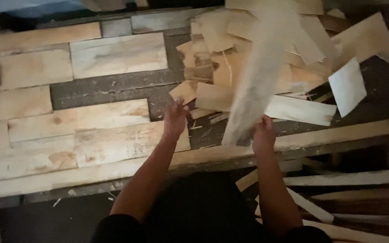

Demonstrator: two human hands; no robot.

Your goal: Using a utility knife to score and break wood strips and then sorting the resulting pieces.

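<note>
1. Right hand [264, 135]: fingers clamp the lower end of a long veneer strip [253, 85], blurred, tilted up over the worktop [113, 83].
2. Left hand [175, 119] hovers beside flat sheets [113, 139]; finger spread unclear.
3. Loose veneer pile [266, 49] lies beyond.

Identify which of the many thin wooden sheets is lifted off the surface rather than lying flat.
The long greyish sheet, motion-blurred, gripped at its lower end by the right hand; the others lie flat.
</note>
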